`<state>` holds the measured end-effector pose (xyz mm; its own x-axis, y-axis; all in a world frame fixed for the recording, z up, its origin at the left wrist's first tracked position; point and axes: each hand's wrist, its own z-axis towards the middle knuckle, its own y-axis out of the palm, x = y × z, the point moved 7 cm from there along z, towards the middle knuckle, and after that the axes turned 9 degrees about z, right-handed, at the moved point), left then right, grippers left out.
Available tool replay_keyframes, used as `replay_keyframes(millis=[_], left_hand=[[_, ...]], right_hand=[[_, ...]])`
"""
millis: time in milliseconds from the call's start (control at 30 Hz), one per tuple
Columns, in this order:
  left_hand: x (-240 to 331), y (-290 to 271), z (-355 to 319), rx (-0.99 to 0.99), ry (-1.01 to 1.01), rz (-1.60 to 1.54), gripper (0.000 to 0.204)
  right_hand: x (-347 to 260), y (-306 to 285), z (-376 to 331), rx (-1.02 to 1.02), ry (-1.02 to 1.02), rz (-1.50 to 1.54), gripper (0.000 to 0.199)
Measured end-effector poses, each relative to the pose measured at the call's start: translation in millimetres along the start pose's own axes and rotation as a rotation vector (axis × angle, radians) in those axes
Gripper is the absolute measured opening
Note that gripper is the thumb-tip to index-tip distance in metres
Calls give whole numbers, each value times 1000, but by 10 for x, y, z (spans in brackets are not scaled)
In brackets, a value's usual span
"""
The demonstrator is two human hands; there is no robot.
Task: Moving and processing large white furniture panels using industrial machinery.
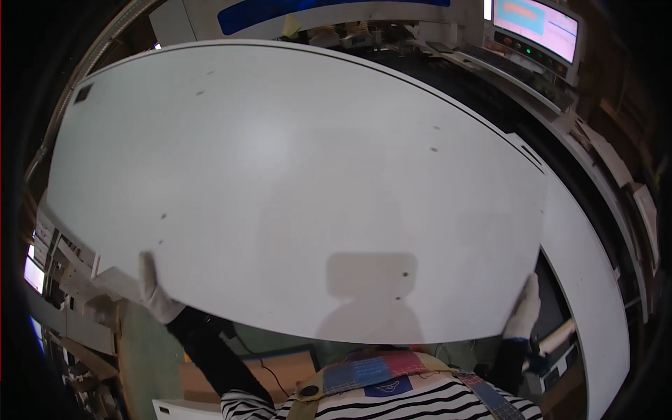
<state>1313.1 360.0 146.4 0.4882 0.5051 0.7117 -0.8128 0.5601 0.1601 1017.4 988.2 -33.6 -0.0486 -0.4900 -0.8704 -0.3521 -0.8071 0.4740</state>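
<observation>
A large white panel (301,175) with small drilled holes and a dark cut-out in its far left corner fills most of the head view. My left hand (158,290), in a pale glove, grips the near edge toward the left, thumb lying on top and the other fingers hidden underneath. At the near right corner my right hand (526,308), gloved too, holds the panel's side edge; its fingers below are mostly hidden. A shadow falls over the near middle of the surface.
Beyond the panel at the far right stands a machine screen (537,26) with buttons beneath it. A white curved-looking surface (595,280) runs along the right. Cardboard (290,371) lies low near my left arm. Stacked boards (87,329) stand at the left.
</observation>
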Motion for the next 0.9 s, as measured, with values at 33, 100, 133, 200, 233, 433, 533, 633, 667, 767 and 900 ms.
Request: replay_keyframes(millis=[33,100,133,200,233,433,533,633,667,767,900], left_hand=[[-220,283,189,41,-49,-12,43],[-679,997,507,-58,-137,-206,41],[-996,1385,647,-80,-333,-481,40],[-1400,2126,899,-152,-453,-694,38],[-1558,2447,1013,-187,-415,-667,38],[-2946,3895,1479,-308,-719,-657,37],[-3730,4503,1584,-324,-885,-601,35],[-4520,5088,1633,-300,-1048,-641,31],[-4798,5281,1681,-305,-1091,-639,29],[-5751,5848,1938,-365,-1217,-536,31],[-7106,6719,2703,-483,-1217,-284,38]], right_hand=[[-51,98,74,-29,-47,78,54],[-85,189,243,0,-60,101,56],[-107,224,327,39,-59,82,57],[-131,317,501,112,-121,125,58],[-117,353,557,128,-108,129,60],[-207,571,741,478,-218,-34,71],[-247,924,640,728,-327,-157,51],[-110,1490,656,875,-365,-265,50],[9,1653,698,962,-342,-211,53],[380,2244,968,1075,-273,-306,55],[942,3234,1601,1083,-380,-409,54]])
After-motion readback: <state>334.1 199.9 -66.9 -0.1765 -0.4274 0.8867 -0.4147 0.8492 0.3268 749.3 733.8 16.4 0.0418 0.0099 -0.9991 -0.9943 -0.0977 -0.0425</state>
